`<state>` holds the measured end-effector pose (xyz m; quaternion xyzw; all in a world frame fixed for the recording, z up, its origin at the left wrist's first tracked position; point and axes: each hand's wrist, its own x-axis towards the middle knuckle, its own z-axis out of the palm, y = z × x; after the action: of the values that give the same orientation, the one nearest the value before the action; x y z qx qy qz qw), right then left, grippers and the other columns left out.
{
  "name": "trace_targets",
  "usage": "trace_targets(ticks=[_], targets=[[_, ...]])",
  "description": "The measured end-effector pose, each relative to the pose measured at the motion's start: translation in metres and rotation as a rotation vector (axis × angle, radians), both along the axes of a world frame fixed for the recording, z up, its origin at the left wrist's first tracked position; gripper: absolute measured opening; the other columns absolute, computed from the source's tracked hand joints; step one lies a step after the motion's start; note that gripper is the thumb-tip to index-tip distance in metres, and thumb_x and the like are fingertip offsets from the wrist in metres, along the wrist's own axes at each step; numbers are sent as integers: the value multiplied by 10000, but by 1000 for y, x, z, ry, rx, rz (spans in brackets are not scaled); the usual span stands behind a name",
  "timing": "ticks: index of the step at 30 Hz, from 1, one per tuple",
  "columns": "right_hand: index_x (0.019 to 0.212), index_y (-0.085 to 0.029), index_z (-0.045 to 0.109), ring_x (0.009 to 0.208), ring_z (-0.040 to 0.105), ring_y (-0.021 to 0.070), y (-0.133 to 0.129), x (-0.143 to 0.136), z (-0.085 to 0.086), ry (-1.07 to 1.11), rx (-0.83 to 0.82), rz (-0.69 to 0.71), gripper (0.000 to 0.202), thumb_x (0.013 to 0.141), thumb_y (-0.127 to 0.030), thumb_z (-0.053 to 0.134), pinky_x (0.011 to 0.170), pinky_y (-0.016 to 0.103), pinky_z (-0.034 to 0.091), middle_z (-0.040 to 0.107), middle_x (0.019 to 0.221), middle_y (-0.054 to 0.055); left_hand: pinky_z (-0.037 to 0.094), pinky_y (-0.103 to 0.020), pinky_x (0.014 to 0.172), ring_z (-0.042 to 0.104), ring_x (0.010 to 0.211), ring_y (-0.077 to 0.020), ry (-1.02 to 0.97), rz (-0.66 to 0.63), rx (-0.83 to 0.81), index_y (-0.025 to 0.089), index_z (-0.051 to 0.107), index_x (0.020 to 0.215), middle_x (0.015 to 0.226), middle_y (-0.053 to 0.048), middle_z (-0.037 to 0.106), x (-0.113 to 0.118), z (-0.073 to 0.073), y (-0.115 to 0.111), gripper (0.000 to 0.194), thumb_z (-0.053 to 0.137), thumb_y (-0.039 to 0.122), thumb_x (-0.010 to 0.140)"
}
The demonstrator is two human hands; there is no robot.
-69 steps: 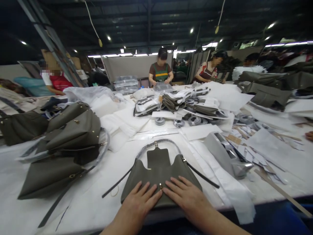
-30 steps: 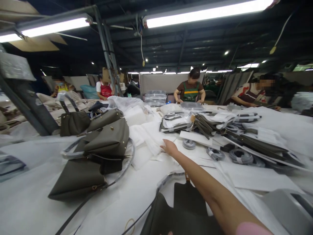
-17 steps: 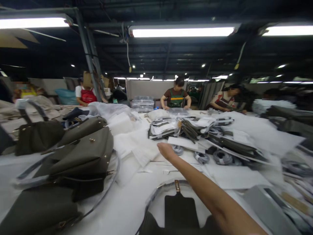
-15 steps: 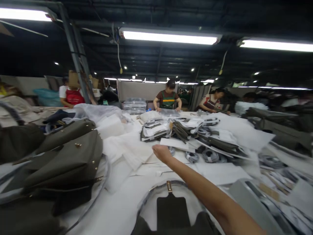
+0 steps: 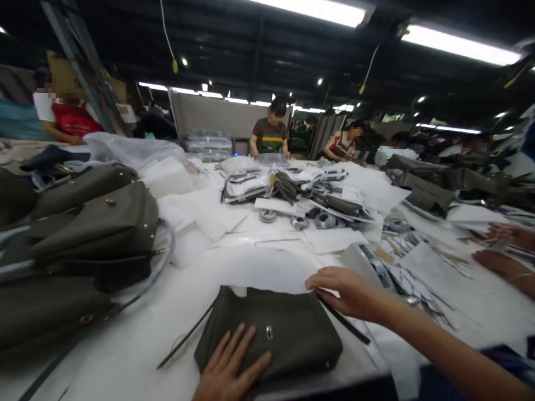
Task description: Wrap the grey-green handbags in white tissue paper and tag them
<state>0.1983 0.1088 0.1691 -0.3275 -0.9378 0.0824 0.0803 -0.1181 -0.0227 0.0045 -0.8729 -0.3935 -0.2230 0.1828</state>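
Observation:
A dark olive handbag [image 5: 292,334] with a small gold clasp lies on the table right before me, its narrow dark straps spread out to both sides. My left hand [image 5: 234,362] rests on its front with the fingers spread. Over the bag's far edge extends a thin white sheet [image 5: 263,267]. My right hand [image 5: 346,289] pinches the right corner of this sheet, close to the bag's top right corner. The near part of the sheet is hidden behind the bag's top edge.
More olive handbags [image 5: 96,223] are piled at the left. Ahead lie wrapped bag parts [image 5: 251,186], coiled grey handles [image 5: 326,220] and white sheets [image 5: 184,206]. A grey metal tool [image 5: 368,262] stands right of centre. A co-worker's hands [image 5: 505,250] are at the right edge.
My right hand has drawn back from the middle of the table and now grips a white sheet. The bag lies folded down, its front showing, and my left hand has come onto it.

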Motion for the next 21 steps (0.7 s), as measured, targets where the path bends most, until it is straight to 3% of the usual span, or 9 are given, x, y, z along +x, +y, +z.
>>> trace_targets(ticks=[4, 7, 9, 12, 15, 18, 21], targets=[[1116, -286, 712, 973, 693, 225, -27, 4, 1, -213, -192, -85, 295, 947, -480, 567, 855, 321, 501, 753, 1052, 41, 394, -478, 1116, 366, 1436, -319, -37, 53, -211, 403, 329, 1513, 1603, -77, 326, 4, 6, -12, 665, 613, 283, 924], [951, -210, 743, 879, 706, 276, -30, -19, -11, -320, -90, -250, 472, 977, -574, 444, 805, 367, 498, 753, 885, 107, 365, -506, 1134, 339, 1450, -324, -11, 42, -270, 401, 324, 1514, 1615, -80, 296, 5, 16, -14, 679, 606, 216, 926], [931, -164, 736, 889, 698, 302, -27, -37, -23, -308, 11, -286, 513, 985, -567, 423, 847, 406, 486, 737, 856, 146, 348, -538, 1136, 332, 1451, -334, 34, 46, -304, 392, 341, 1508, 1611, -88, 304, 7, 23, -14, 691, 617, 179, 912], [1276, -155, 636, 1210, 579, 343, -21, -55, -44, -160, 17, -91, 522, 942, -546, 545, 1060, 480, 386, 660, 1251, 185, 311, -605, 1135, 329, 1448, -356, 89, 57, -371, 348, 417, 1472, 1583, -103, 357, 12, 33, -13, 618, 635, 218, 909], [1538, -227, 350, 1465, 302, 340, -16, -56, -64, -106, -192, 89, 772, 899, -579, 600, 1188, 514, 234, 327, 1601, 144, 274, -615, 1154, 294, 1464, -347, 120, 24, -437, 280, 437, 1459, 1582, -85, 367, 16, 37, -13, 547, 603, 302, 938], [1571, -233, 261, 1500, 221, 343, -12, -50, -80, -148, -354, 105, 851, 884, -604, 602, 1207, 527, 194, 229, 1638, 136, 247, -596, 1173, 214, 1495, -339, 113, 2, -464, 298, 306, 1529, 1634, -71, 256, 16, 36, -15, 686, 628, 326, 924], [1542, -212, 346, 1493, 258, 310, -9, -48, -89, -124, -341, 73, 608, 980, -381, 506, 1212, 532, 194, 282, 1620, 127, 226, -605, 1173, 167, 1506, -354, 88, -6, -477, 388, 218, 1547, 1659, -77, 156, 14, 33, -16, 790, 669, 352, 899]])
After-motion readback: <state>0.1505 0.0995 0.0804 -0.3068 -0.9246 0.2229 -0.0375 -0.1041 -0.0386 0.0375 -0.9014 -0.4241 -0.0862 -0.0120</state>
